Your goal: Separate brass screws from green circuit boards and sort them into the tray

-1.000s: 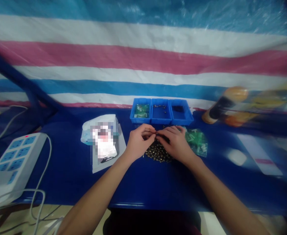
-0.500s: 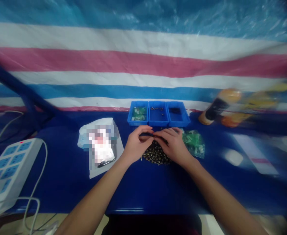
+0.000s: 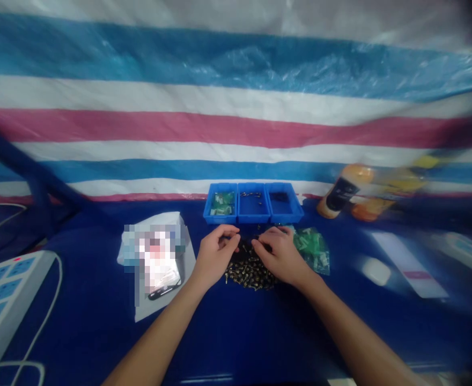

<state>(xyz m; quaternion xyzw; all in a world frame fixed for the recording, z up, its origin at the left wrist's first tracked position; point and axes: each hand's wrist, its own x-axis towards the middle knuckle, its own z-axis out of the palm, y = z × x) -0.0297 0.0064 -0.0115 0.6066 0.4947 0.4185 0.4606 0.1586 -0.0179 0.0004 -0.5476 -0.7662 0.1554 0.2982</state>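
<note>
A heap of small brass-and-black metal parts (image 3: 252, 274) lies on the blue table in front of me. Over its left side is my left hand (image 3: 219, 252), with thumb and fingertips pinched together. My right hand (image 3: 278, 252) hovers over the heap's right side, its thumb against its curled fingers. A narrow gap separates the two hands. Whatever is between the fingertips of either hand is too small and dark to make out. Just right of my right hand lies a clear bag of green pieces (image 3: 313, 249).
Behind the heap stand three joined blue bins (image 3: 253, 219) holding green packets, a few metal parts and dark pieces. A pen (image 3: 164, 292) lies on papers at left, near a power strip (image 3: 14, 300). Rightward are a bottle (image 3: 343, 190) and a white mouse-shaped object (image 3: 376, 271).
My hands, whose fingertips met half a second ago, have moved apart sideways. The view has tilted up, so the table sits lower in the picture.
</note>
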